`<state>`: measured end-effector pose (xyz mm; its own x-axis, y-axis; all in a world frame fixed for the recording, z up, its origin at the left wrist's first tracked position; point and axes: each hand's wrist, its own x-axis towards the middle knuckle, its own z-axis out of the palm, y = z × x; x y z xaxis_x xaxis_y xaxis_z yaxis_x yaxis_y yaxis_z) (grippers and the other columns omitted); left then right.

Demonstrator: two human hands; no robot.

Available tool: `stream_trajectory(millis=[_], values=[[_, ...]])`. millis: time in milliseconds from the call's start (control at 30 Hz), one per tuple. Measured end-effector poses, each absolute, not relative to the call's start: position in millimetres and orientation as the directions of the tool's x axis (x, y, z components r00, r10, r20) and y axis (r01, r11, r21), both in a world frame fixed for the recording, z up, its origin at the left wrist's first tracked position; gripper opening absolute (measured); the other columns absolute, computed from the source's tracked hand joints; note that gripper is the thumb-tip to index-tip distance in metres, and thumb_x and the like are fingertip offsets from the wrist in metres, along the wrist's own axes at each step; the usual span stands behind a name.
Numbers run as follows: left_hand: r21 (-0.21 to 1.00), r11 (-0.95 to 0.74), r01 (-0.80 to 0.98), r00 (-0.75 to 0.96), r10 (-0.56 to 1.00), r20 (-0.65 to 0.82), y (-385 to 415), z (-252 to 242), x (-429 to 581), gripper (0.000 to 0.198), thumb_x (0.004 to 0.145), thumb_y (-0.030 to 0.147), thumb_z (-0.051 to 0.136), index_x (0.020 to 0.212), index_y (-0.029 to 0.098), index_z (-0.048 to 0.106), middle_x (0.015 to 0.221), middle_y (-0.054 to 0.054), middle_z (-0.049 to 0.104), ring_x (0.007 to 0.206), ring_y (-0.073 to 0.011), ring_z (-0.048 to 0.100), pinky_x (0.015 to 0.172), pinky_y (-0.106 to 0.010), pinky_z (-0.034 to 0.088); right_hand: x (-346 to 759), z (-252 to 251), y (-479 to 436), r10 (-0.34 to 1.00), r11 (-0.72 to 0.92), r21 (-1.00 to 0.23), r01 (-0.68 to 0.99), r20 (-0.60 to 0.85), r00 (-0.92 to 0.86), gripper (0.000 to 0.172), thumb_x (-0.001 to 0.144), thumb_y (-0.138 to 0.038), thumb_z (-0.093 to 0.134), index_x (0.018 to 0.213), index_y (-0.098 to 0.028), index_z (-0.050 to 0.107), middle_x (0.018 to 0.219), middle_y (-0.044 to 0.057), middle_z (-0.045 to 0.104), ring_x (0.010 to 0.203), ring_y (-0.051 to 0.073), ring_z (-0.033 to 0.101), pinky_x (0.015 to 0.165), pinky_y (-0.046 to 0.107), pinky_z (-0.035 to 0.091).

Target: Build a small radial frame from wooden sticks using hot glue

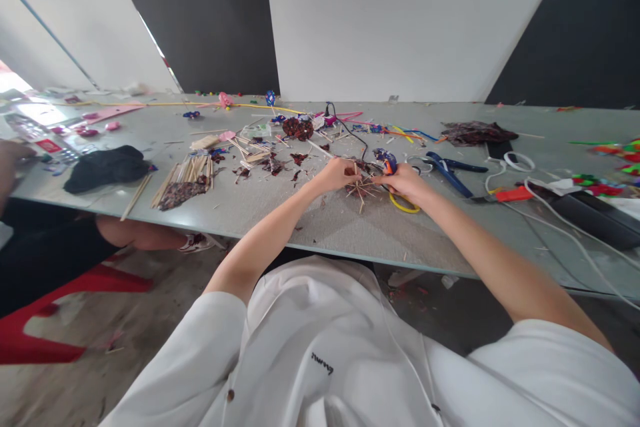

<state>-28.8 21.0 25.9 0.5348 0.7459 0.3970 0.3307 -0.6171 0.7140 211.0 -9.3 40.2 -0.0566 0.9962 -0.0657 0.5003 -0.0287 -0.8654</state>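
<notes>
My left hand point(339, 174) is closed in a pinch on a thin wooden stick, above a dark reddish-brown bundle with pale sticks point(362, 195) poking out all around it. Close beside, on the right, my right hand point(404, 183) is wrapped round what looks like a blue and orange glue gun point(387, 160); the fingers hide part of it. A yellow loop handle point(404, 205) shows just below that hand. Dark scraps point(299, 159) and a round brown-red cluster point(299, 128) lie beyond my left hand.
Blue-handled pliers point(450, 170) and white cables point(560, 210) lie to the right. Leftward are a stick pile point(186, 177), a black cloth point(106, 168) and a plastic bottle point(47, 140). Another person's hand point(15, 150) is at far left. Upright panels point(390, 20) stand behind the table.
</notes>
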Motion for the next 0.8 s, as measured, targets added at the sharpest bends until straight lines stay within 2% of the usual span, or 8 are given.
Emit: stream_trajectory(millis=[500,800], values=[[0.703,-0.631,0.328,0.53,0.739,0.416,22.6,23.3,-27.0,0.01,0.087,0.021,0.073,0.084,0.013,0.077,0.079,-0.008,0.076,0.071,-0.0145,0.068,0.069,-0.024,0.052,210.7,40.5,-9.1,0.997,-0.039,-0.856,0.516,-0.069,-0.039,0.038,0.075,-0.045,0.092,0.066,-0.016,0.069,0.044,-0.001,0.05,0.041,0.01,0.042,0.037,0.023,0.025],[0.702,-0.633,0.327,0.533,0.737,0.416,21.0,23.6,-27.3,0.01,0.088,0.021,0.073,0.085,0.012,0.077,0.079,-0.008,0.076,0.071,-0.0143,0.068,0.068,-0.023,0.051,207.9,45.7,-13.7,0.997,0.013,-0.832,0.555,-0.028,-0.067,0.045,0.08,-0.055,0.087,0.071,-0.014,0.071,0.046,0.0,0.052,0.043,0.011,0.045,0.042,0.026,0.026]])
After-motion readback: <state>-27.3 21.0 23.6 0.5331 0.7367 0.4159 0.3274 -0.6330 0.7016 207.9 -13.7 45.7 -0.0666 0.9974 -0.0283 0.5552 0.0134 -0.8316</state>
